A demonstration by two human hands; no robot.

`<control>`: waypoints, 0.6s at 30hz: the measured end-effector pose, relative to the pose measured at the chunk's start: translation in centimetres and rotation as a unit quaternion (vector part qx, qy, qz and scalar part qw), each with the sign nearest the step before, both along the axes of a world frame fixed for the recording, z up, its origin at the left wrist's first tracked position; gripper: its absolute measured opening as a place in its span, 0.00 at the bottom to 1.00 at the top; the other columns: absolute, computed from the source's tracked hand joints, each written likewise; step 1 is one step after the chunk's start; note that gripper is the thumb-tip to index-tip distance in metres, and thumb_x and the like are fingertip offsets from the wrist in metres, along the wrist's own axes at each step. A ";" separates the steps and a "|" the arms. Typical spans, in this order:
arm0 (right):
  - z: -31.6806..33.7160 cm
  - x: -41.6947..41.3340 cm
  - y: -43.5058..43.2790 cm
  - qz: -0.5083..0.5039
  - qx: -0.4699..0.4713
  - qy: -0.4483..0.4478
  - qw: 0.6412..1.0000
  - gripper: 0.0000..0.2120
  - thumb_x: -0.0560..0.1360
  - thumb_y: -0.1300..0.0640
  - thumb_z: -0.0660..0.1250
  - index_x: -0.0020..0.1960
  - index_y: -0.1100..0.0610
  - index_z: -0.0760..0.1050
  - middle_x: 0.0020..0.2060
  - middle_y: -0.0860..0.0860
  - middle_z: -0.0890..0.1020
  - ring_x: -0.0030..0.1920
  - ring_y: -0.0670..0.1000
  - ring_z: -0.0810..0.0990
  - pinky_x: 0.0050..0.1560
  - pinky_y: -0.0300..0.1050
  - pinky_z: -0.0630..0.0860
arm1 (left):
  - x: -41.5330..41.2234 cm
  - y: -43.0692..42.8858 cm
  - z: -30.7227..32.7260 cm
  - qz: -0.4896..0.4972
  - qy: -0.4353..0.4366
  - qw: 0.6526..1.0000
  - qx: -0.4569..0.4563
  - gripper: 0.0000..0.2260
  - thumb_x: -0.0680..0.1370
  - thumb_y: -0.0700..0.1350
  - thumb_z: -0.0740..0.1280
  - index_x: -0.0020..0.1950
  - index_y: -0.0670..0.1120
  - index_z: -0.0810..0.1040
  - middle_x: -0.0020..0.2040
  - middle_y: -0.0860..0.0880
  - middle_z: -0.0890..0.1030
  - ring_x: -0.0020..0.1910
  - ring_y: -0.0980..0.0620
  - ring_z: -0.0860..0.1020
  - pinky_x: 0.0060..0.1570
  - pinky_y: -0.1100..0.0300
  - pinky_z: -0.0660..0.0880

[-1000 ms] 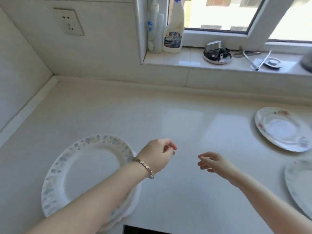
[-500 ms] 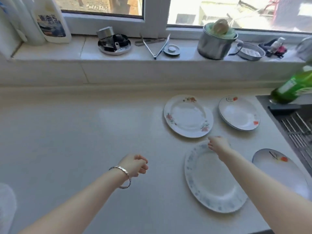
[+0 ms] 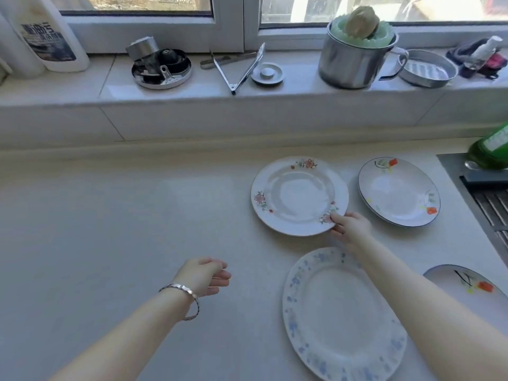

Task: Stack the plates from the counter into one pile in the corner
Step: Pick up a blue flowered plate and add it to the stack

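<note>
Half a second ago the right hand (image 3: 349,228) hovered at the far rim of the blue-flowered plate (image 3: 341,314); now it has reached past it, and its thumb and fingers pinch the near right rim of the pink-flowered plate (image 3: 299,196), thumb on top, the other fingers hidden under the edge. That plate lies flat on the pale counter (image 3: 110,229). The left hand (image 3: 203,276) has opened a little from its loose curl and hangs over bare counter with the fingers slightly apart, holding nothing; a silver bracelet (image 3: 181,291) circles its wrist.

Right of the gripped plate, close but apart from it, sits a dark-rimmed plate with orange flowers (image 3: 399,191). A second orange-flowered plate (image 3: 467,287) at the lower right is partly covered by the right forearm. The blue-flowered plate is cut off by the lower edge, and the corner pile is out of sight.

On the windowsill (image 3: 192,86) stand a white spray bottle (image 3: 48,34), its top cut off and its label print too blurred to read, metal tongs (image 3: 242,70), a sink plug (image 3: 267,74) and a steel mug (image 3: 354,59) holding a sponge. A green bottle (image 3: 490,149) is cut off at the right edge above the sink (image 3: 489,199).
</note>
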State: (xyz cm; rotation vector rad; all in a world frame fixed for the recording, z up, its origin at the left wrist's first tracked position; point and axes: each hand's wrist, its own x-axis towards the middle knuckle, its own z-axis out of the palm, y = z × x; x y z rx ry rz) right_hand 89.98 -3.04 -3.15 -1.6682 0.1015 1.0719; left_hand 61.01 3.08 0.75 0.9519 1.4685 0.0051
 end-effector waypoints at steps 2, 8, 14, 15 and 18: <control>1.3 -0.7 -0.9 0.022 0.018 0.001 1.000 0.08 0.74 0.69 0.64 0.39 0.60 0.69 0.32 0.56 0.82 0.26 0.47 0.82 0.28 0.38 0.80 | 0.7 0.0 0.1 0.086 -0.053 0.994 -0.030 0.05 0.79 0.42 0.61 0.50 0.41 0.74 0.45 0.42 0.80 0.38 0.50 0.81 0.41 0.58 0.75; 4.1 -4.5 -5.0 0.119 0.067 0.046 0.990 0.06 0.73 0.70 0.63 0.41 0.61 0.72 0.27 0.52 0.84 0.26 0.49 0.83 0.29 0.40 0.80 | 2.2 0.0 1.1 0.325 -0.243 0.904 -0.139 0.27 0.74 0.62 0.61 0.63 0.42 0.72 0.60 0.44 0.80 0.47 0.42 0.81 0.42 0.46 0.80; 3.7 -7.3 -6.4 0.259 0.063 0.012 0.964 0.08 0.77 0.60 0.61 0.42 0.59 0.78 0.32 0.50 0.85 0.31 0.48 0.83 0.36 0.44 0.81 | -1.1 -1.1 -0.4 0.358 -0.077 0.930 -0.025 0.22 0.70 0.66 0.64 0.39 0.46 0.77 0.38 0.47 0.83 0.34 0.47 0.81 0.41 0.48 0.78; 3.1 -6.9 -6.3 0.279 0.038 -0.050 0.958 0.10 0.78 0.57 0.61 0.42 0.57 0.79 0.34 0.48 0.85 0.34 0.47 0.84 0.41 0.46 0.80 | -1.8 -1.1 -0.5 0.360 -0.062 0.931 -0.013 0.23 0.70 0.66 0.63 0.38 0.46 0.76 0.39 0.46 0.82 0.35 0.47 0.80 0.46 0.46 0.78; 0.5 -3.6 -5.9 0.410 -0.146 -0.386 0.813 0.14 0.75 0.49 0.65 0.55 0.56 0.78 0.53 0.53 0.80 0.59 0.53 0.77 0.61 0.48 0.70 | -4.1 -0.8 -1.1 0.368 -0.062 0.928 0.017 0.25 0.65 0.71 0.64 0.38 0.48 0.76 0.48 0.46 0.83 0.44 0.45 0.80 0.58 0.44 0.74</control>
